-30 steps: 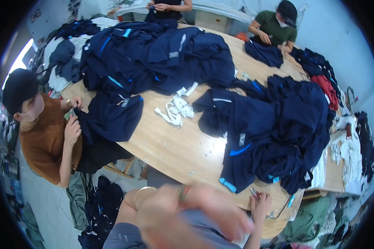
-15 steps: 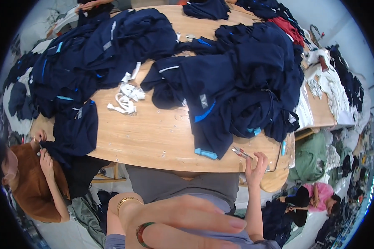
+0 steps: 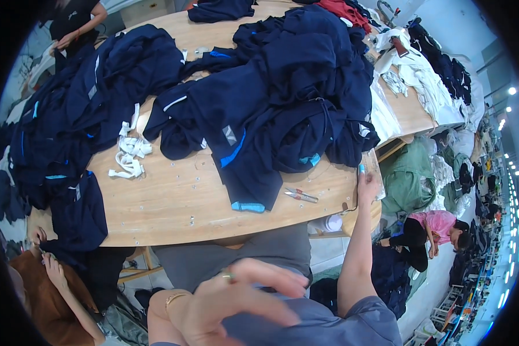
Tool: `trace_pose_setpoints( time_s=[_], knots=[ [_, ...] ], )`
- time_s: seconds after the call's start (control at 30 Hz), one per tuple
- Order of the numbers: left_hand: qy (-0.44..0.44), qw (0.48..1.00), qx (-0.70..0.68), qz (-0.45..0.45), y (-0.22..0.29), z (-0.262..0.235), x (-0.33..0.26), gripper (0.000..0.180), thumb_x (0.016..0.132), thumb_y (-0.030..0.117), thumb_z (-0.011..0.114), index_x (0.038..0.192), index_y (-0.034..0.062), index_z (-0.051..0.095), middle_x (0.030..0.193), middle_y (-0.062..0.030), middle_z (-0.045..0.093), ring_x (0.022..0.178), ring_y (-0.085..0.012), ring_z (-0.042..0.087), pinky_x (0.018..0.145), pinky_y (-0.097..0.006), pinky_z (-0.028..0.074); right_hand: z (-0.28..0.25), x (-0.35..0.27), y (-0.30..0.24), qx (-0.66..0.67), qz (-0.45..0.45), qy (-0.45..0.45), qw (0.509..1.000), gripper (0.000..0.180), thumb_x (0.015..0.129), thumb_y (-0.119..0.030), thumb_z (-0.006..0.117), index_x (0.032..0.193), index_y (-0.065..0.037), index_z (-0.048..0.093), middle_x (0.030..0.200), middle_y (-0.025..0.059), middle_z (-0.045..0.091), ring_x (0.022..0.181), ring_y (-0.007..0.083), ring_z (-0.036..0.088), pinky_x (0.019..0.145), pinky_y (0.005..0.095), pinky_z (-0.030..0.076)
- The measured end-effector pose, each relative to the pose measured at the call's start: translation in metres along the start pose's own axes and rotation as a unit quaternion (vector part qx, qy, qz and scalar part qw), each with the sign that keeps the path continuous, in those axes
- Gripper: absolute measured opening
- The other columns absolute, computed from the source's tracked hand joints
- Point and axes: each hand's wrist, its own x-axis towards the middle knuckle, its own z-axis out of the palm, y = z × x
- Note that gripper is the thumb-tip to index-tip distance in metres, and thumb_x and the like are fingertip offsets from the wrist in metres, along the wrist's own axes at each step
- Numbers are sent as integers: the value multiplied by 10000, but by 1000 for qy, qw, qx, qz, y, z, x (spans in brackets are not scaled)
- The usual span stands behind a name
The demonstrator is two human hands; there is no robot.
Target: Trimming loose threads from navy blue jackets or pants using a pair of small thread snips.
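Observation:
My right hand (image 3: 368,188) is at the table's right edge, with its fingers closed around a slim light-blue stick-like thing (image 3: 361,168) whose tip shows past them. To its left, a pair of thread snips (image 3: 301,195) lies on the bare wood. My left hand (image 3: 236,297) is raised close to the camera, blurred, with fingers stretched apart and nothing seen in it. Beyond the snips lies a heap of navy garments (image 3: 305,75); one has light-blue trim and a grey patch and spreads toward the table's front edge.
A second navy heap (image 3: 127,69) covers the left of the wooden table (image 3: 155,202). White strips (image 3: 131,153) lie between the heaps. A co-worker in brown (image 3: 46,294) sits at the left. White garments (image 3: 415,75) and a green sack (image 3: 409,179) stand at the right.
My right hand has moved right, from beside the snips to the light-blue thing. My left hand has shifted and its fingers have spread. The view has turned toward the right.

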Motion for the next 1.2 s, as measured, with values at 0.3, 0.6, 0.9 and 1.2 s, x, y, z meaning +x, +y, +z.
trace_pose_setpoints(
  time_s=[0.3,0.6,0.9,1.2],
  knots=[
    [-173,964,-148,-137,-3,0,14,187,850,166,606,925,-5,584,867,-116,566,892,-275,549,811,-383,436,1,-9,-20,314,55,114,941,153,845,-170,606,905,-45,543,721,38,532,633,130,500,586,276,430],
    [-518,831,-43,-198,-38,-11,-29,671,794,501,599,1254,34,456,1408,-113,258,1074,-401,485,911,-464,393,-28,-95,-208,726,53,-104,677,155,815,-24,598,885,-57,464,851,88,585,728,159,579,650,282,520],
    [91,763,640,9,-11,-47,-13,297,845,139,609,1091,-21,561,1134,-176,535,1012,-299,556,864,-354,453,-63,-183,-311,580,-124,-563,576,188,887,-107,542,1048,-11,533,788,20,543,677,70,526,612,210,445],
    [274,882,377,-71,-28,-83,-49,236,849,105,589,1010,-67,610,984,-132,613,938,-168,558,801,-268,430,-82,-214,-325,524,-252,-596,554,234,842,-184,639,992,-5,616,763,-23,570,648,28,459,537,187,355]
  ],
)
